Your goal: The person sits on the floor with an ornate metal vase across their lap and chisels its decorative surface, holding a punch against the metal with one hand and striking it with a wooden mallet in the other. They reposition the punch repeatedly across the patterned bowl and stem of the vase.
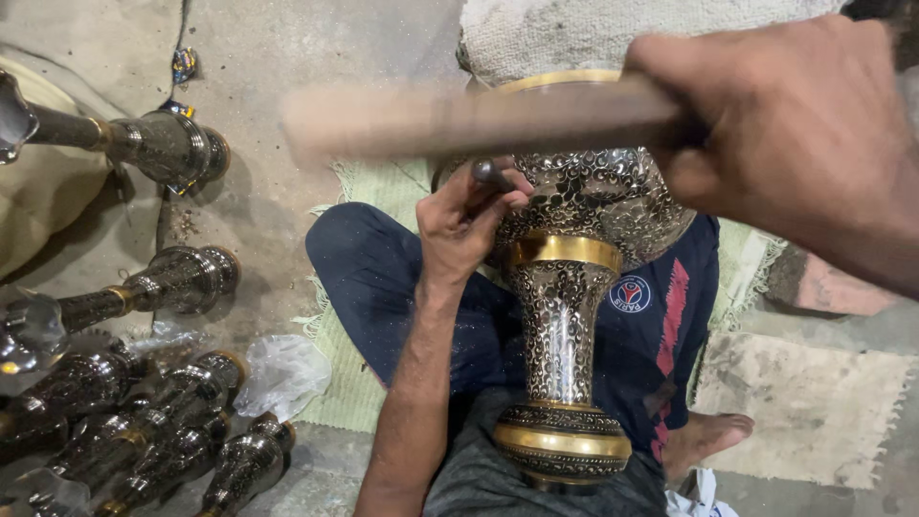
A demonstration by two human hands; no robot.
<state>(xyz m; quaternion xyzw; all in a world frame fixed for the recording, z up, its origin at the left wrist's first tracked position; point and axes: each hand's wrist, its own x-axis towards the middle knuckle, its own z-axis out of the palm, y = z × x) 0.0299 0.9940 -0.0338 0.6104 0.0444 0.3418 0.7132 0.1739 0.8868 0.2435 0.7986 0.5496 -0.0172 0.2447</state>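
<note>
On the floor at the left lie about seven finished engraved vases (172, 282), some overlapping, so the count is uncertain. Toward the middle, the left hand (464, 225) is closed around one small chisel (490, 174), its tip set against the bulb of one large engraved brass vase (565, 287) lying across the lap. At the right, the right hand (799, 139) grips one blurred wooden mallet (479, 120), raised above. The step looks like chasing the pattern; a strike needs the chisel steady.
</note>
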